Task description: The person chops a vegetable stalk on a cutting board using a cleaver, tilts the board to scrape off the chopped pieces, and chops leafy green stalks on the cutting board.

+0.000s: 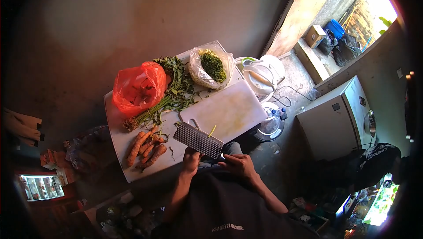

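A broad cleaver (198, 140) with a dimpled metal blade is held flat over the near edge of the white table. My right hand (241, 166) is closed around its handle at the right end. At the blade's lower edge, my left hand (192, 161) is closed against the metal, its fingers partly hidden. A thin green stem piece (212, 130) lies by the blade's upper edge. Behind the blade is a white cutting board (231, 107) with a loop handle. Several orange carrots (143, 148) lie to the left, beside a bunch of leafy greens (176, 80) with roots.
On the table (120, 129) stand a red plastic bag (140, 90) and a clear bag of chopped greens (212, 67). White appliances (260, 78) and bottles (277, 113) stand beyond the right edge. Farther right is a white fridge-like cabinet (324, 122); a doorway opens at upper right.
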Demonstrator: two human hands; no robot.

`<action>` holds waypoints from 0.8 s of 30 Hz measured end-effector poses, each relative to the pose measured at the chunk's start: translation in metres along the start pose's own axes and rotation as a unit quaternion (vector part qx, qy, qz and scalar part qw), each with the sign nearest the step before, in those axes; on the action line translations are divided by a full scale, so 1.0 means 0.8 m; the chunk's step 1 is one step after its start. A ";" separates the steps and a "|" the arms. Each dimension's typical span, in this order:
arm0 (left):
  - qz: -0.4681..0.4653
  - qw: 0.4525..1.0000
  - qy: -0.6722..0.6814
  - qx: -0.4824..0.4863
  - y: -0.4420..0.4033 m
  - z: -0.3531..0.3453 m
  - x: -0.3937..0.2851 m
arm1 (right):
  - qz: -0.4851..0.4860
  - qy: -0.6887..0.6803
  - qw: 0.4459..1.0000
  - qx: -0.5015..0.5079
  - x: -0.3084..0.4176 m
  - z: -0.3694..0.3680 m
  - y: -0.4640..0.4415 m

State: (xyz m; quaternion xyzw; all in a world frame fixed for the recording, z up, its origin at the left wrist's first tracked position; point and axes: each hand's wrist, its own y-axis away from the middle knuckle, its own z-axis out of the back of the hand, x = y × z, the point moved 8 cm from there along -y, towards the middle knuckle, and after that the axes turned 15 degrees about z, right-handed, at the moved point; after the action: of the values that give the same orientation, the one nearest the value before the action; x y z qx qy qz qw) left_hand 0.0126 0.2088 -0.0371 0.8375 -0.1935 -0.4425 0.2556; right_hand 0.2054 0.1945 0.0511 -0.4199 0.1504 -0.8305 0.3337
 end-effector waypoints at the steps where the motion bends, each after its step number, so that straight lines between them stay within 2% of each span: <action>1: 0.000 1.000 0.000 0.000 0.002 -0.002 -0.005 | 0.000 0.000 1.000 0.000 0.000 0.001 -0.001; 3: 0.031 0.999 0.003 0.032 0.004 -0.012 -0.008 | 0.008 0.011 1.000 0.001 0.002 0.005 -0.004; 6: 0.024 0.997 -0.013 0.077 0.007 -0.016 -0.012 | 0.010 0.020 1.000 0.003 0.001 0.007 -0.007; 10: 0.041 0.997 0.006 0.066 -0.002 -0.008 -0.003 | 0.018 0.027 0.999 0.002 -0.005 0.003 -0.003; 13: -0.008 0.994 -0.034 0.108 -0.017 0.004 0.007 | 0.019 0.026 0.999 0.012 -0.005 0.000 -0.009; 16: -0.019 0.996 -0.024 0.084 -0.015 0.005 0.002 | 0.029 0.024 0.999 0.000 -0.002 -0.002 -0.015; 18: 0.005 0.999 -0.015 0.050 -0.012 0.007 0.000 | 0.031 0.023 0.999 -0.005 0.001 -0.001 -0.020; 22: 0.013 0.999 -0.016 0.041 -0.009 -0.001 -0.007 | 0.022 0.020 0.999 0.011 0.000 -0.003 -0.021; 24: 0.037 0.999 0.007 -0.012 -0.002 -0.003 -0.010 | 0.024 0.014 1.000 0.008 -0.002 -0.001 -0.019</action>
State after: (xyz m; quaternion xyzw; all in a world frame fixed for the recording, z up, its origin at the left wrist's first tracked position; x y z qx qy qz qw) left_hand 0.0109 0.2153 -0.0320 0.8299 -0.2172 -0.4292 0.2827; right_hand 0.1993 0.2070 0.0580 -0.4022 0.1585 -0.8289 0.3551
